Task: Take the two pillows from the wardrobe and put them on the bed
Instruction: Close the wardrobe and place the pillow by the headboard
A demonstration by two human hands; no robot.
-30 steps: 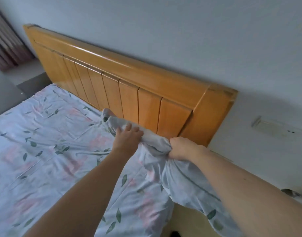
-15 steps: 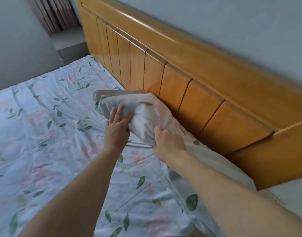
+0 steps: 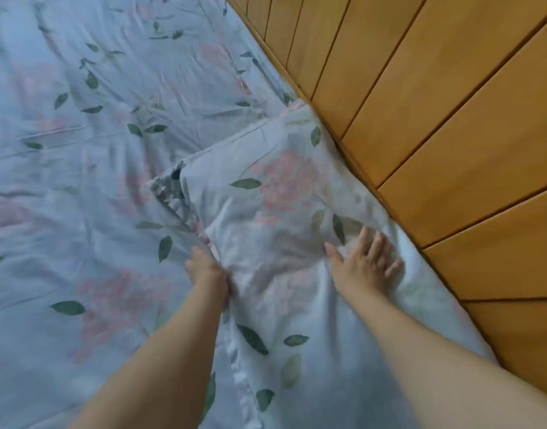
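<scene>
A pillow in a pale blue case with pink flowers and green leaves lies flat on the bed, its long side against the headboard. My left hand grips the pillow's left edge, fingers tucked out of sight under the fabric. My right hand lies on top of the pillow near the headboard, fingers spread and pressing down. I see only this one pillow; the wardrobe is out of view.
The wooden headboard of orange-brown slats fills the right side. The bed sheet carries the same floral print as the pillow and stretches away to the left and top.
The pillow has gone from leaning against the headboard to lying flat. My right hand let go its grip and now presses on top. The camera has tilted down closer to the bed.
</scene>
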